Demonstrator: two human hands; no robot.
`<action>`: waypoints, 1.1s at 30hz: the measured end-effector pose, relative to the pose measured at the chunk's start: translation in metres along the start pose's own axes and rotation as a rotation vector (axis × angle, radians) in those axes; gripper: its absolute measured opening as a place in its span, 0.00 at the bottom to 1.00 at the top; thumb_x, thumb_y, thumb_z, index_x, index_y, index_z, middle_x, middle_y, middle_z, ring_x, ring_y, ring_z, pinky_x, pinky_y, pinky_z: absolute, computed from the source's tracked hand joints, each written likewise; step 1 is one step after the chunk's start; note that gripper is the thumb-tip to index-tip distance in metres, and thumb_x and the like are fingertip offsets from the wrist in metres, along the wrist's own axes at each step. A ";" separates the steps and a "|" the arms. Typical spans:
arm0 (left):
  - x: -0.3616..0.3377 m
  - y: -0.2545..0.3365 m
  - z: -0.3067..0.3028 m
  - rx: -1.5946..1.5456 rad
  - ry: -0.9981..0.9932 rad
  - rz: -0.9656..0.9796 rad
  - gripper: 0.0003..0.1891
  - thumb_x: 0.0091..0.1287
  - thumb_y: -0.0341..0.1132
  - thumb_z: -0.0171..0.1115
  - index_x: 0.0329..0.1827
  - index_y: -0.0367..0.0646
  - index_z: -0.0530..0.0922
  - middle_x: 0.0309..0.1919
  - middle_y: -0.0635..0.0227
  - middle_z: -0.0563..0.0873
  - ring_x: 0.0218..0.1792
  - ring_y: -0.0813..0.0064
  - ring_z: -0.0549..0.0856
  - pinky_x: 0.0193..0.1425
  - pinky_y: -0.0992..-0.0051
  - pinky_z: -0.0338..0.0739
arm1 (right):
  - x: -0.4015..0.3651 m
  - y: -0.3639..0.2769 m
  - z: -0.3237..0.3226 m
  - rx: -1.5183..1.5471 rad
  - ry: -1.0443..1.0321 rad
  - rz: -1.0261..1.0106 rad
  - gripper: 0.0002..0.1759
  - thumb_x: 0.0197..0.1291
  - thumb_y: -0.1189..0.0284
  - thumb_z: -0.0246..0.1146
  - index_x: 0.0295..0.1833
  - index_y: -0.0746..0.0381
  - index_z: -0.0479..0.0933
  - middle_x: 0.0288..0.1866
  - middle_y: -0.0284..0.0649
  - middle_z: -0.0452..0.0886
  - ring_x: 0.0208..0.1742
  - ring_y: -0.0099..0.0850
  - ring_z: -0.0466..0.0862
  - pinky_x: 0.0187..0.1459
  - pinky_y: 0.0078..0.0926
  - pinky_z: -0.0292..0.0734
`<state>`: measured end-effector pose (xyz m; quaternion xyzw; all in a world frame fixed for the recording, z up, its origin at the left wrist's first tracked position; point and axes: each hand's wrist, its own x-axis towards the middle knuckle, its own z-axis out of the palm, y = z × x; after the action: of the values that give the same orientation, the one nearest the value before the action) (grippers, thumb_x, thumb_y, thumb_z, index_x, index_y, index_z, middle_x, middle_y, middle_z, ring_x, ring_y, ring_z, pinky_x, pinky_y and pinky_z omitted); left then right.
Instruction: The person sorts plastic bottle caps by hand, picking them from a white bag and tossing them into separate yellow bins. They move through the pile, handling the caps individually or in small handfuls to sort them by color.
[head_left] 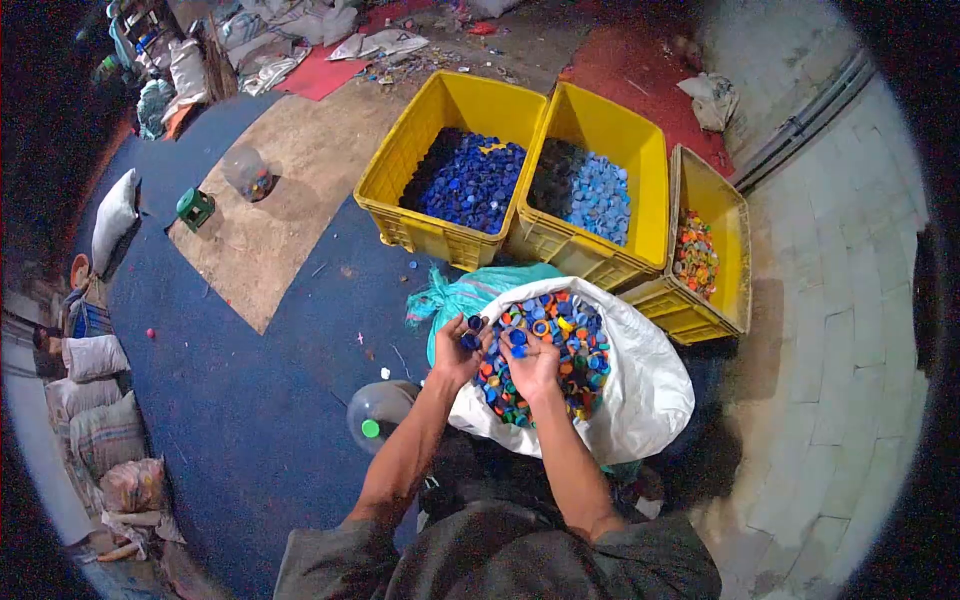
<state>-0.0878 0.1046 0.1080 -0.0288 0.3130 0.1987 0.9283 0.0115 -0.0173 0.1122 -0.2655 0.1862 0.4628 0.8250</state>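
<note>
My left hand (456,360) is raised at the left rim of an open white sack (650,385), its fingers curled around dark blue bottle caps (471,340). Over the middle of the sack is my right hand (535,368), palm up, with a blue bottle cap (517,338) at its fingers and more blue just below it. Mixed bottle caps (580,350) in blue, orange, red, green and yellow fill the sack. How many caps lie in each palm is hard to make out.
Beyond the sack stand a yellow crate of dark blue caps (375,190), another of light blue caps (655,150), and a third of orange caps (738,240). A teal sack (470,298) touches the white one. A clear jug (380,412) lies left; stuffed sacks (105,435) line the far left.
</note>
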 end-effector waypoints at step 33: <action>-0.082 -0.059 -0.197 0.317 0.356 0.087 0.14 0.70 0.46 0.50 0.29 0.49 0.72 0.24 0.75 0.75 0.24 0.79 0.71 0.31 0.77 0.67 | -0.044 0.005 -0.175 -1.496 0.192 -0.395 0.18 0.47 0.65 0.71 0.40 0.63 0.75 0.32 0.42 0.82 0.35 0.33 0.82 0.42 0.31 0.75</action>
<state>-0.2363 -0.0138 -0.0055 0.0961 0.4997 0.1786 0.8421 -0.0256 -0.1514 -0.0024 -0.8186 -0.1554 0.2849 0.4739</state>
